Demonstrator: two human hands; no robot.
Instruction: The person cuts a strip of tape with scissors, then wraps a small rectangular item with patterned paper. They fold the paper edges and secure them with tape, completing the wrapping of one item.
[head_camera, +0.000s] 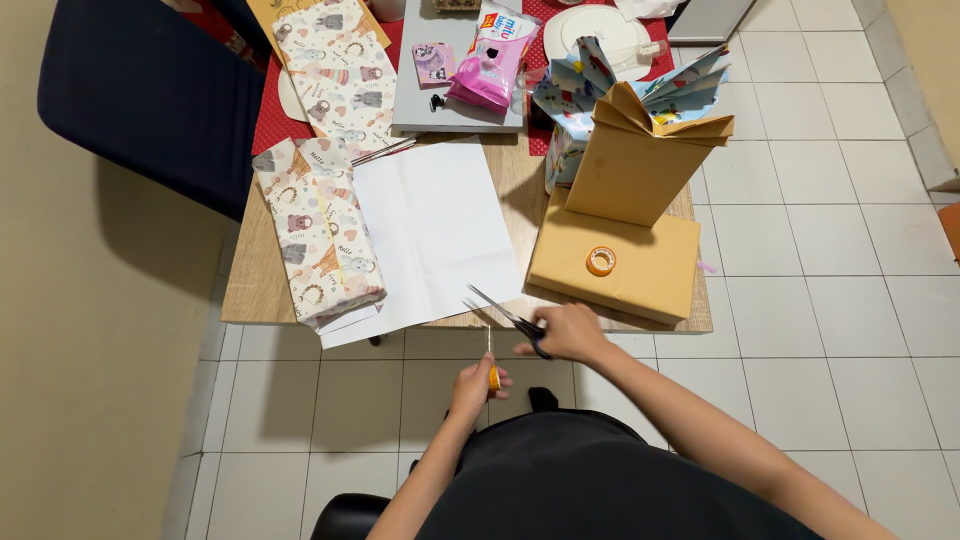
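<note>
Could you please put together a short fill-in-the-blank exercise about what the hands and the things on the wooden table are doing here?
1. The right hand holds a pair of ____, blades open.
2. The left hand pinches a small tape strip with an ____ end.
3. The roll of tape lies on the flat ____ parcel.
4. The white sheet of paper lies to the ____ of the animal-print wrapped package.

Missing words: scissors; orange; brown; right

The right hand (570, 332) is covering the handles of the scissors (500, 312). The left hand (474, 387) is hiding most of a small orange object (493, 379), too small to identify. The white plate (598, 30) is being cropped by the top edge.
</note>
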